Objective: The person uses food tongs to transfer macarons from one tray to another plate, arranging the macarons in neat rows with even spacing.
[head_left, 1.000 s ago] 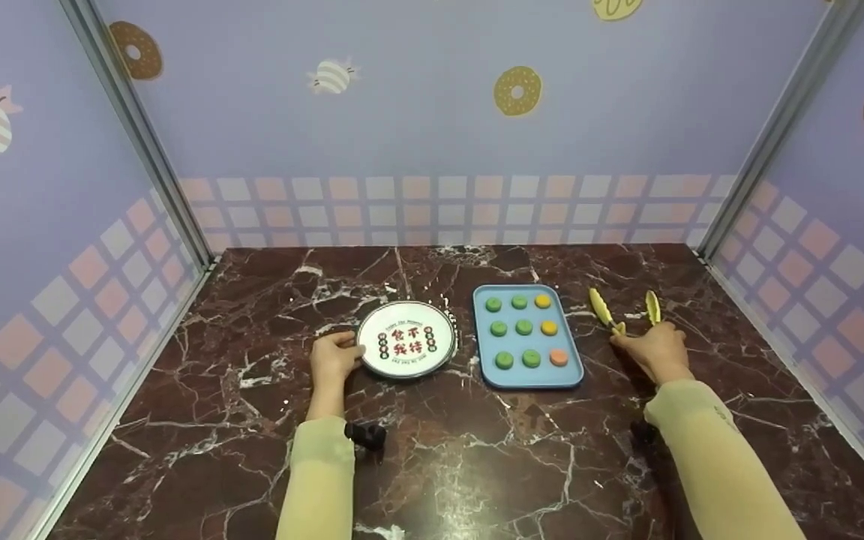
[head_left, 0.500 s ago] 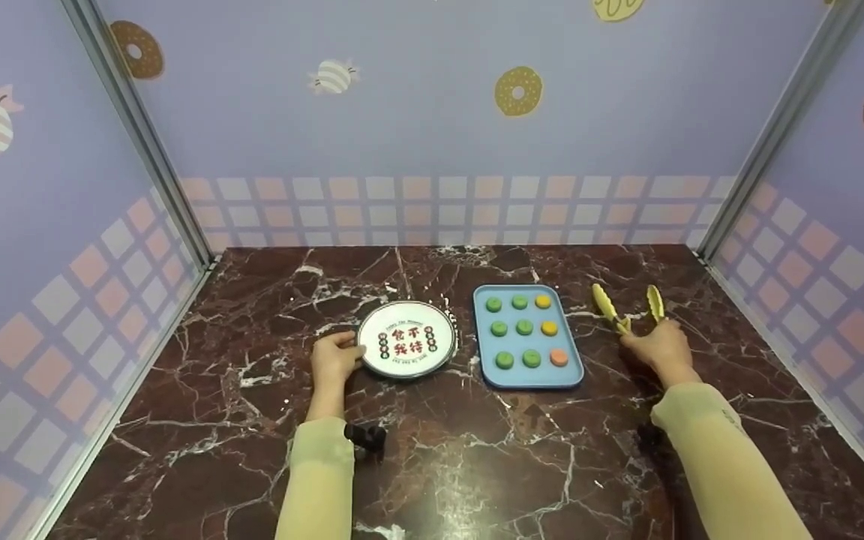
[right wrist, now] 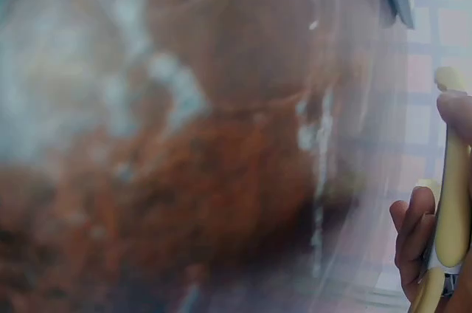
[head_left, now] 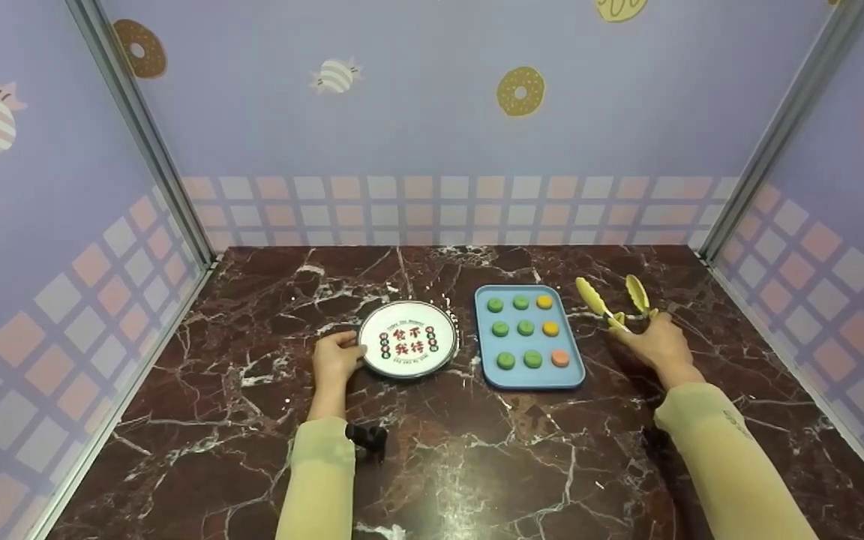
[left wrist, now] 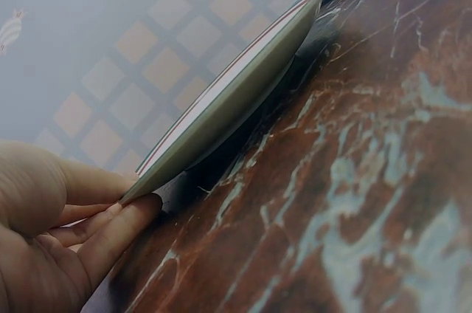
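Note:
A round white plate (head_left: pixel 407 319) with red characters and a dark rim lies on the marble table. My left hand (head_left: pixel 337 362) pinches its left rim, thumb above and fingers beneath, as the left wrist view shows. To the right of the plate is a blue tray (head_left: pixel 486 373) bearing rows of small round pieces, mostly green (head_left: pixel 525 328), with two yellow and one orange. Right of the tray, my right hand (head_left: pixel 657 346) grips yellow tongs (head_left: pixel 592 296), whose two scalloped tips point away from me and stand apart. In the right wrist view the tongs' yellow handle (right wrist: pixel 453 210) shows between thumb and fingers.
Patterned panels enclose the dark red marble table (head_left: pixel 477 465) at the back (head_left: pixel 432 135) and on both sides. A black wrist strap piece (head_left: pixel 369 437) sticks out beside the left sleeve.
My right hand has raised the tongs a little, and their tips have swung left toward the tray. My left hand, the plate and the tray have stayed in place.

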Tool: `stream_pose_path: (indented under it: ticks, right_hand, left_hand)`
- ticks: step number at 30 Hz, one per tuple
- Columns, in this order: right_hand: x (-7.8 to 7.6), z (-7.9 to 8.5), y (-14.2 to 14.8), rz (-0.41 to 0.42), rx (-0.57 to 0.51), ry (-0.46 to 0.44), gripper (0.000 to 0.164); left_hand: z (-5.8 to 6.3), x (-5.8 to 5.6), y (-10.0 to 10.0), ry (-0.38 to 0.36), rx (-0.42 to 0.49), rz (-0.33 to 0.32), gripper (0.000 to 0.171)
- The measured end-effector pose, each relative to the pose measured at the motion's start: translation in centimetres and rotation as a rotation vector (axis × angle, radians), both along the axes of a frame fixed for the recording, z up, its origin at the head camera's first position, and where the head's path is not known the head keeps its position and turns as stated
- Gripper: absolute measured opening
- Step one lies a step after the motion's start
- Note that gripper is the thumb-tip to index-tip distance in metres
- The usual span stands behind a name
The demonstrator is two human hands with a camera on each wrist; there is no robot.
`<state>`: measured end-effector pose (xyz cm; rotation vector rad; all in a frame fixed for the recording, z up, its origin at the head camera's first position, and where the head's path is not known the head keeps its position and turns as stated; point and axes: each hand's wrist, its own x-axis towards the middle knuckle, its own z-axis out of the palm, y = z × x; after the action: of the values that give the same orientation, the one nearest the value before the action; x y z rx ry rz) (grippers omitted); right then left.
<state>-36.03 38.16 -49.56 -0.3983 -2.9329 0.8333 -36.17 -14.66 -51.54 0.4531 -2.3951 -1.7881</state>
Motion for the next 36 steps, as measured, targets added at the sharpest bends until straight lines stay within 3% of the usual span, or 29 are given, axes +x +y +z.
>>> stream_pose_path:
  ticks: [8, 19, 31, 36]
  right_hand:
    - [-0.3, 0.9, -1.5, 0.09, 0.056, 0.051, 0.11]
    - [-0.9, 2.4, -4.3, 0.187, 0.115, 0.0, 0.103]
    - [-1.3, 3.8, -7.1, 0.319, 0.13, 0.01, 0.078]
    - [-1.5, 4.0, -8.4, 0.38, 0.163, 0.05, 0.059]
  left_hand:
    - [-0.4, -0.1, 0.0, 0.006, 0.0, 0.0, 0.043]
    - [-0.1, 0.0, 0.0, -0.004, -0.037, 0.005, 0.042]
    - [-0.1, 0.0, 0.2, 0.004, -0.041, 0.015, 0.041]
    - [0.0, 0.0, 0.2, 0.001, -0.033, 0.015, 0.041]
